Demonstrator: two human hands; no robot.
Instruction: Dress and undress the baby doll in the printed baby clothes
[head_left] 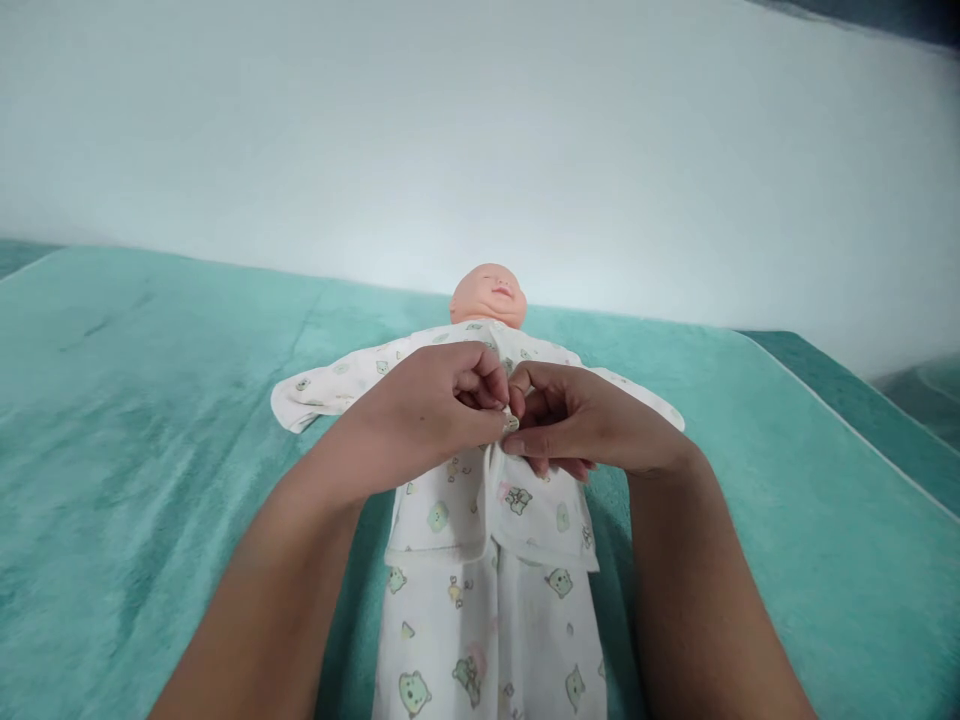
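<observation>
A baby doll [489, 292] lies on its back on a teal blanket [150, 420], head away from me. It wears a white printed jacket [457, 515] and matching trousers [487, 640]. My left hand [427, 405] and my right hand [581, 420] meet over the doll's chest. Both are closed in a pinch on the jacket's front edges, thumbs pressing a small snap fastener [511, 423] between them. The jacket's sleeves spread out to either side.
The teal blanket covers a bed-like surface whose right edge [847, 420] runs diagonally to the lower right. A pale wall [480, 130] rises behind the doll's head.
</observation>
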